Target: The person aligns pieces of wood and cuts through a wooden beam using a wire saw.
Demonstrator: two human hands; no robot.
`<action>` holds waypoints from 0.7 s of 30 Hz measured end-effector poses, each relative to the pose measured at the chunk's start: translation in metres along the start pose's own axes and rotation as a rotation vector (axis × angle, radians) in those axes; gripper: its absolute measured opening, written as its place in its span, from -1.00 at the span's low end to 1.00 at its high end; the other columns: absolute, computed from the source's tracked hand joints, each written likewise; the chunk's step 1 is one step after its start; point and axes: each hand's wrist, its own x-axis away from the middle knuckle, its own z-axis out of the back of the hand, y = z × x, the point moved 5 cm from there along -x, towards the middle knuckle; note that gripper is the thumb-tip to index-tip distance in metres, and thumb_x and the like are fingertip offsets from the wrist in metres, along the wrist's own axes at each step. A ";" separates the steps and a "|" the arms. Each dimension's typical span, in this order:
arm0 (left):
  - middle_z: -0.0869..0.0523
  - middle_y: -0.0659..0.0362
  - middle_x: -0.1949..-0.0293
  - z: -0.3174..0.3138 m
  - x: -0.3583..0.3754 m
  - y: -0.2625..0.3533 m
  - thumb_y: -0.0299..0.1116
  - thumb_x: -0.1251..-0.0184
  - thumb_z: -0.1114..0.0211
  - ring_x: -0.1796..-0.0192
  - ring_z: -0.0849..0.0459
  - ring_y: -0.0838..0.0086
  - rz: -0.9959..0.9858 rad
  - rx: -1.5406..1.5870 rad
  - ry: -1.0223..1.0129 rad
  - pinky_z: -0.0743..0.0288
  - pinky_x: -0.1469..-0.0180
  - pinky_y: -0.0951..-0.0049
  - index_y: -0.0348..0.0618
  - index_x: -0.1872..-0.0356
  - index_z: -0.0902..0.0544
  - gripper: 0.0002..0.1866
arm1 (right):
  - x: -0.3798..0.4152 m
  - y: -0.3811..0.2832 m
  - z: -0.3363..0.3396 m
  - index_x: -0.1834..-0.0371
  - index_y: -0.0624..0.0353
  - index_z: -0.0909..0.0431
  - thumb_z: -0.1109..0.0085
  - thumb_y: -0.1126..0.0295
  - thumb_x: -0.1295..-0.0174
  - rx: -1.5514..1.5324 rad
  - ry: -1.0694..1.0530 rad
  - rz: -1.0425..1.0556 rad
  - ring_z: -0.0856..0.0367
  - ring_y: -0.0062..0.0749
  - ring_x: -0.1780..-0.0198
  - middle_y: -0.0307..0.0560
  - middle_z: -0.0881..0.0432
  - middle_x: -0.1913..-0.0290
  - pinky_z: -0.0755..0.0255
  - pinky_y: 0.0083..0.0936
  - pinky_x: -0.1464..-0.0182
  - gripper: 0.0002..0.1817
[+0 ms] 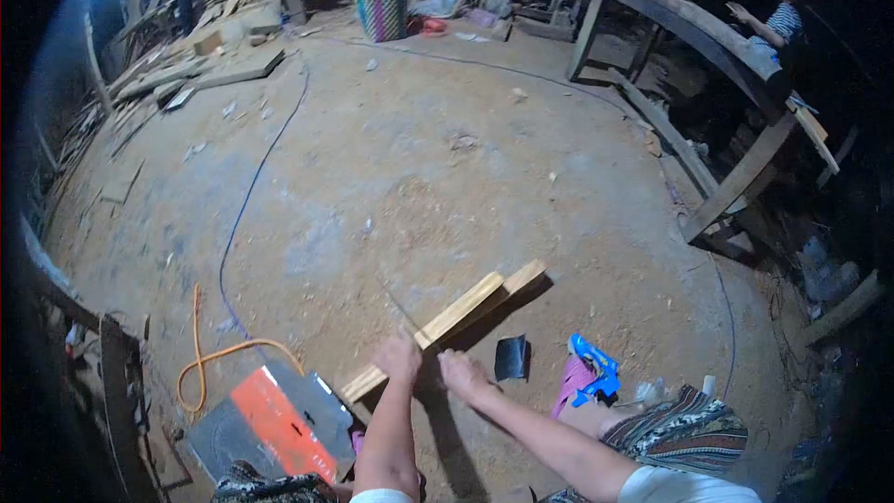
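Note:
My left hand [399, 356] is closed over a pale wooden strip [466, 307], which lies slantwise just above the ground. A second strip [527, 276] runs beside and partly under it. My right hand [463, 374] is in a fist close to the near side of the wood. From there a thin, dark, saw-like blade [402, 305] reaches across the strip and points away from me; its handle is hidden in the fist. To the right of my right hand lies a small black piece [510, 358].
A grey and orange panel [279, 424] and orange cord [197, 354] lie at left; a blue object [596, 371] at right. A blue cable [256, 177] crosses the dirt floor. A wooden bench [689, 19], woven basket [382, 14], stacked planks [214, 74] and two people stand farther off.

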 end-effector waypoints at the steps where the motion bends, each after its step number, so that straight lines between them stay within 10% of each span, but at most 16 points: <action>1: -0.66 -0.26 0.04 0.018 0.009 0.007 0.00 -0.41 0.01 -0.06 -0.62 -0.05 0.033 -0.057 0.005 -0.35 -0.18 -0.04 -0.24 0.22 -0.75 -0.49 | -0.002 -0.001 0.000 0.23 0.24 -0.49 0.20 0.15 -0.47 -0.012 -0.010 -0.036 -0.66 0.19 0.22 0.27 -0.63 0.31 -0.55 0.07 0.19 -0.62; 21: -0.70 -0.07 0.25 0.032 0.018 0.025 -0.23 -0.19 -0.05 0.18 -0.65 0.02 -0.096 -0.160 0.358 -0.48 0.06 0.05 -0.24 0.35 -0.72 -0.66 | 0.013 0.009 0.006 0.13 0.28 -0.39 0.12 0.23 -0.44 -0.183 -0.141 -0.101 -0.63 0.37 0.29 0.39 -0.61 0.32 -0.51 0.16 0.27 -0.71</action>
